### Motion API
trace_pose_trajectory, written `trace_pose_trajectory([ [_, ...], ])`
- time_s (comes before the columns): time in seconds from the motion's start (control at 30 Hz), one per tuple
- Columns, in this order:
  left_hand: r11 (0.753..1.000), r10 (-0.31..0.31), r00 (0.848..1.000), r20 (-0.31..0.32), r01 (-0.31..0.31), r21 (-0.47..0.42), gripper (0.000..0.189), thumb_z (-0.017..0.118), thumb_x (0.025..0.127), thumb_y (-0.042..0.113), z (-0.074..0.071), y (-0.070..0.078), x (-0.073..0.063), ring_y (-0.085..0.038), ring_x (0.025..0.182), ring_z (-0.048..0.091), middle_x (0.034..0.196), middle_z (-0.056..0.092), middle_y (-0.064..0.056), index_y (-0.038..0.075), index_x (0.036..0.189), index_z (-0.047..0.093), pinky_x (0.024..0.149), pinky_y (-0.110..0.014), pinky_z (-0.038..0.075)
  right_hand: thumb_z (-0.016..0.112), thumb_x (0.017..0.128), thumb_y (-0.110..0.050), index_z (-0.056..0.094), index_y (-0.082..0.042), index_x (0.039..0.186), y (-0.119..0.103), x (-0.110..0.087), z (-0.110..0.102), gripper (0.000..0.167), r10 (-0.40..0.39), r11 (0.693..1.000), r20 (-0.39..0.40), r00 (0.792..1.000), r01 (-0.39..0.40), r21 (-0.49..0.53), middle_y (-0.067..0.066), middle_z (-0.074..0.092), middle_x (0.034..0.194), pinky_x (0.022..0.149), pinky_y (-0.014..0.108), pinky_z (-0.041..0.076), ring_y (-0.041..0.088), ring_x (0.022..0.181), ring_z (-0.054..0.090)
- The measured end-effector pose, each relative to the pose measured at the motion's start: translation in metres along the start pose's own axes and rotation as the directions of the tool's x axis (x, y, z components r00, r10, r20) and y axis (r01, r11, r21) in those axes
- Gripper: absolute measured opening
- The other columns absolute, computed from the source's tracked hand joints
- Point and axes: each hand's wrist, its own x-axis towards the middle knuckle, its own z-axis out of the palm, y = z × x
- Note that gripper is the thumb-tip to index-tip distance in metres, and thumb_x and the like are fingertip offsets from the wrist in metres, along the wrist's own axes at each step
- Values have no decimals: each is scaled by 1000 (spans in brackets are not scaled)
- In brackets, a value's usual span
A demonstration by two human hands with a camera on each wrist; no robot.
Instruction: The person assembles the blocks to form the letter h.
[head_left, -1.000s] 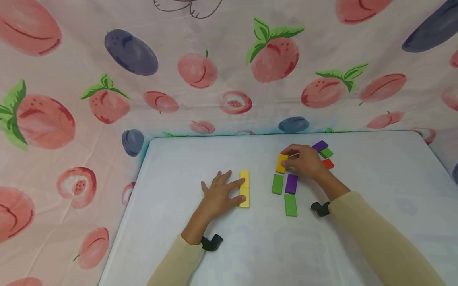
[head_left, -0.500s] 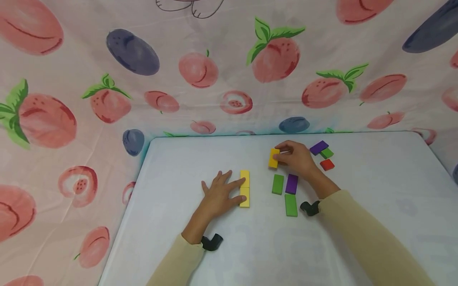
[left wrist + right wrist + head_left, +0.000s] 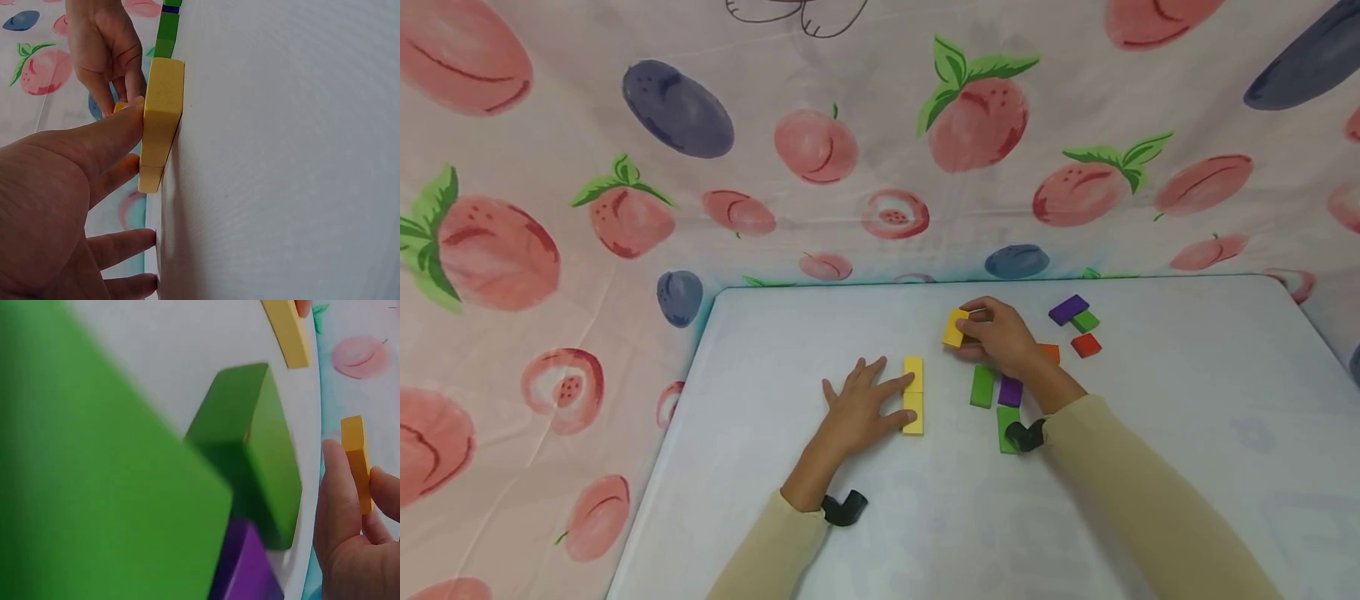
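Pinching a golden block [image 3: 953, 332] in the right grip [image 3: 1000, 333], beyond and to the right of the yellow pair [image 3: 913, 396].
Pointing its long axis toward the fruit-printed cloth [image 3: 880, 92] hanging beyond the yellow pair, slanting slightly right at the far end; touching that pair, laid end to end on a white bench [image 3: 925, 517], from its left with the loosely spread left grip [image 3: 853, 417]; showing a green block [image 3: 982, 387] and a purple block [image 3: 1011, 392] to the pair's right.

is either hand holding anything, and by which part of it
The right hand pinches an orange-yellow block near its middle, between thumb and fingers. The left hand only touches two pale yellow blocks with thumb and forefinger.
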Motion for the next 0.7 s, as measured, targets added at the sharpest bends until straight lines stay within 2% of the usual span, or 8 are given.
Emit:
trace_pose_trajectory([
  [0.27, 1000, -2, 1000, 6, 2, 10, 58, 69, 91, 56, 1, -1, 1, -41, 157, 19, 166, 35, -8, 40, 145, 56, 108, -87, 6, 63, 103, -20, 52, -17, 142, -1, 4, 15, 40, 16, 997, 36, 999, -19, 78, 15, 50, 140, 84, 39, 61, 32, 113, 67],
  [0.53, 1000, 5, 1000, 7, -5, -3, 57, 70, 91, 55, -1, -1, 1, -42, 157, 19, 166, 36, -9, 39, 144, 58, 107, -88, 5, 61, 102, -12, 52, -18, 143, 1, 8, 29, 43, 30, 992, 39, 999, -35, 125, 15, 48, 141, 87, 38, 61, 32, 120, 63],
  [0.7, 1000, 13, 1000, 9, -13, -11, 57, 71, 91, 54, -2, -1, 1, -43, 157, 19, 166, 35, -9, 38, 144, 59, 107, -88, 5, 62, 100, -4, 51, -16, 146, 4, 9, 35, 48, 4, 988, 42, 999, -11, 152, 17, 48, 136, 90, 39, 60, 33, 120, 62],
])
